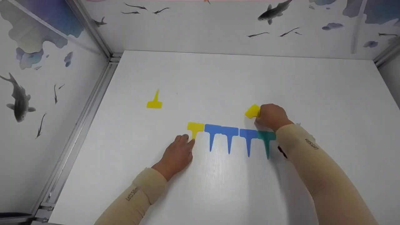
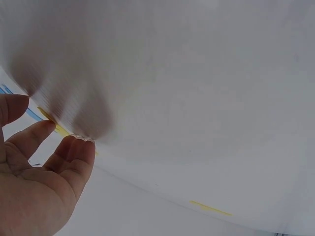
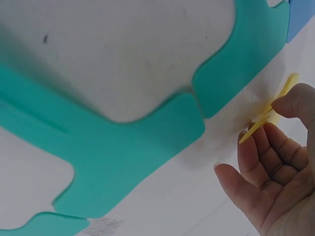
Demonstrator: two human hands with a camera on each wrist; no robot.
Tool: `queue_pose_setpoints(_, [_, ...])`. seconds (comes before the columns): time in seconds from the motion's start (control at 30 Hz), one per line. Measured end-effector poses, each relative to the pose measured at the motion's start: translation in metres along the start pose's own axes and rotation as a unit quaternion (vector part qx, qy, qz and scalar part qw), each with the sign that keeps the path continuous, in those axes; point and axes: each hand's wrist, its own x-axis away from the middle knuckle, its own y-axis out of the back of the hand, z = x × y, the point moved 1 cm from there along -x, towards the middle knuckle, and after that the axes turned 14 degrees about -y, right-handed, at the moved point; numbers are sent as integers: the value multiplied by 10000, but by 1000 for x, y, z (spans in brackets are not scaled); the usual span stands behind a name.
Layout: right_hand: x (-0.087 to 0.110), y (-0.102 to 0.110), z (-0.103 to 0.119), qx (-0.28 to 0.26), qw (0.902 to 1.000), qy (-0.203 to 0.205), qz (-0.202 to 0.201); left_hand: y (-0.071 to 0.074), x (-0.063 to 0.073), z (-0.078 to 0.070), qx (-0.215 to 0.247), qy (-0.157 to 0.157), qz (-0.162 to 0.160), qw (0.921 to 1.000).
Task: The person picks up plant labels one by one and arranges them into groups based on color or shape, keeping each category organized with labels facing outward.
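A row of T-shaped plant labels lies on the white table, stems pointing toward me. At its left end is a yellow plant label (image 1: 196,126), then three blue plant labels (image 1: 213,128) and a teal plant label (image 1: 267,135). My left hand (image 1: 177,155) rests its fingertips on the table at the stem of that yellow label, fingers loosely bent. My right hand (image 1: 273,117) pinches another yellow plant label (image 1: 252,111) between thumb and fingers, above the row. In the right wrist view more teal labels (image 3: 133,157) continue the row; the right forearm hides them from the head view.
A loose yellow plant label (image 1: 154,104) lies at the back left, its stem pointing away. White panels with fish pictures (image 1: 200,28) stand behind the table and at its left, joined by metal frame rails (image 1: 93,90).
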Motion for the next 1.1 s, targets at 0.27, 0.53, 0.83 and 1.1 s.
queue_pose_setpoints(0.27, [-2, -3, 0, -57, 9998, -149, 138, 0, 1, 1, 134, 61, 45, 9999])
queue_pose_setpoints(0.53, [2, -5, 7, -108, 9998, -115, 98, 1, 0, 0, 136, 133, 198, 9996])
queue_pose_setpoints(0.83, [6, -10, 26, -4, 9998, 210, -61, -1, -1, 2, 417, 228, 215, 9986])
queue_pose_setpoints(1.1, [16, -19, 51, -248, 9988, 339, -259, -2, -1, 3, 412, 273, 324, 9983])
